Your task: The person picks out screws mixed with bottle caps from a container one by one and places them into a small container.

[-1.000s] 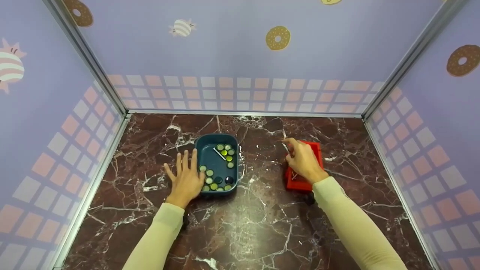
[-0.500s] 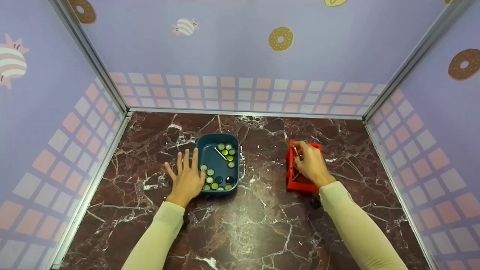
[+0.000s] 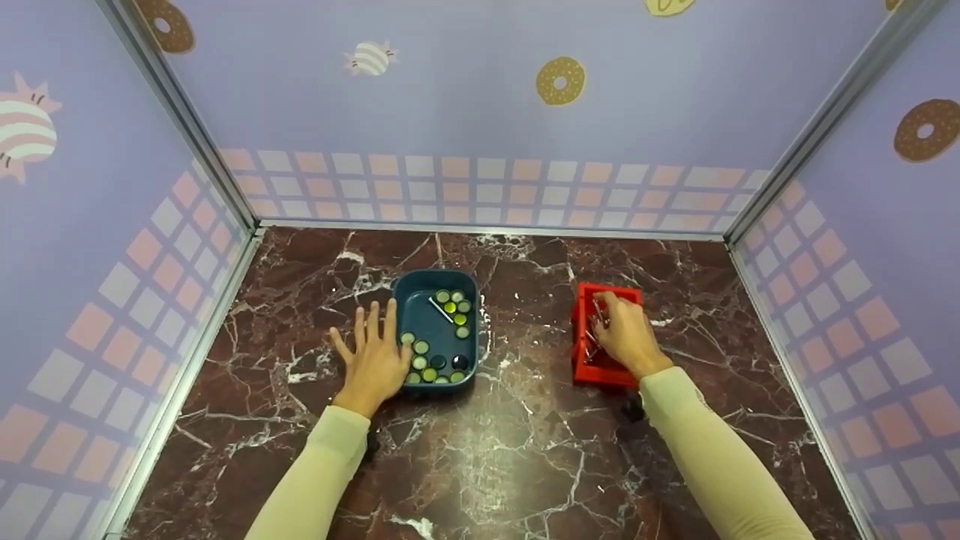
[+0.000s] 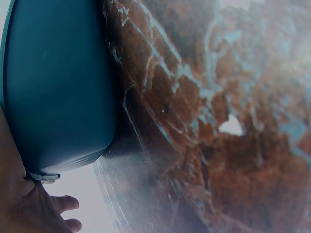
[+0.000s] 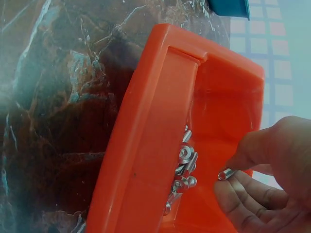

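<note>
My right hand [image 3: 628,336] is over the red bin [image 3: 609,375], its thumb and fingertips pinching a slim silver metal rod [image 5: 226,174], seen nearly end-on in the right wrist view. Inside that bin lies a pile of shiny metal bolts [image 5: 183,167] along one wall. My left hand [image 3: 373,369] lies with fingers spread at the left side of a dark teal tub [image 3: 472,330], thumb over its rim. Round pale-green discs [image 3: 421,347], a few dark discs [image 3: 460,362] and one silver rod [image 3: 441,310] lie in the tub.
Both containers stand on a dark red marbled tabletop [image 3: 517,435], with a gap between them. Patterned lilac panels [image 3: 480,105] in metal frames enclose the back and both sides.
My right hand has moved right with the silver rod, from the red bin's left edge to over its inside, and sits slightly lower. The left hand stays at the tub.
</note>
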{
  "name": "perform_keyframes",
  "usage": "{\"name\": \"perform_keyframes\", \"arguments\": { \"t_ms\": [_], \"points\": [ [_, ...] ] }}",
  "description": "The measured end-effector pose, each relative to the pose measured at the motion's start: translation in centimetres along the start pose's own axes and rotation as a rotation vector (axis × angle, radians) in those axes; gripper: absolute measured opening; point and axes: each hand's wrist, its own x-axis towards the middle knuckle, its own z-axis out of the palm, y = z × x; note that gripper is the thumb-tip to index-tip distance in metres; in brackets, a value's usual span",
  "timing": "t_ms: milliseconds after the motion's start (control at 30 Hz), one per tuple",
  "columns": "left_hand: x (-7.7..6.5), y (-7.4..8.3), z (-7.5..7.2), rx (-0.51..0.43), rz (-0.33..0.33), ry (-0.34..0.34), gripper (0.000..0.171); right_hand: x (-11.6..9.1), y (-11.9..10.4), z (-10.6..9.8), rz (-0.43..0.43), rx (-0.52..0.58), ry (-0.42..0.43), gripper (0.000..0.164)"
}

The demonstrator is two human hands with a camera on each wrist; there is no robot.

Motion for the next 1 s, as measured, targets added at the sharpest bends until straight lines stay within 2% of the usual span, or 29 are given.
{"name": "perform_keyframes", "arguments": {
  "t_ms": [267,533,1000],
  "points": [
    [0.1,0.0,0.0,0.0,0.001,-0.001,0.08,-0.1,0.1,0.3,-0.024,-0.03,-0.005,0.042],
    [0.2,0.0,0.0,0.019,0.003,0.014,0.081,0.1,-0.1,-0.1,-0.001,-0.025,-0.032,0.041],
    [0.0,0.0,0.1,0.001,-0.003,0.003,0.082,0.0,-1.6,-0.3,0.007,0.015,0.047,0.036]
  ]
}}
